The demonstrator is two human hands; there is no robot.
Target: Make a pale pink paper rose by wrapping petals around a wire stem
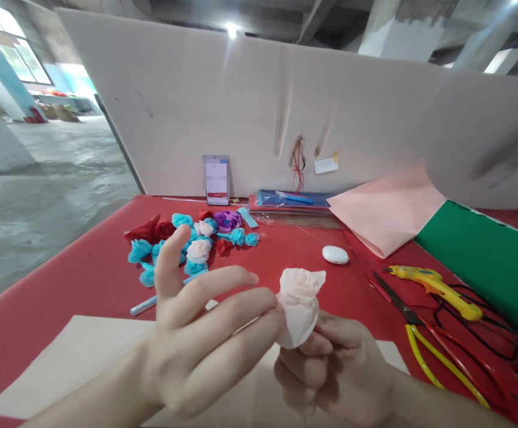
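A pale pink paper rose (pixel 301 306) with a curled centre and a loose outer petal is held upright in front of me. My right hand (pixel 330 362) is closed around its base, thumb and fingers pinching from below. My left hand (pixel 214 333) reaches in from the left with fingers stretched out and thumb raised apart. Its fingertips touch the rose's left side, and part of the flower's edge is hidden behind them. Under both hands lies a pale paper sheet (pixel 84 351) on the red table (pixel 31 303).
Blue, red, purple and pink paper flowers (pixel 198 251) are heaped at the left back. A phone (pixel 217 181) leans on the white panel (pixel 205 101). To the right are a white case (pixel 335 255), glue gun (pixel 437 290), scissors (pixel 413 318), pink paper (pixel 388 208) and green sheet (pixel 486 261).
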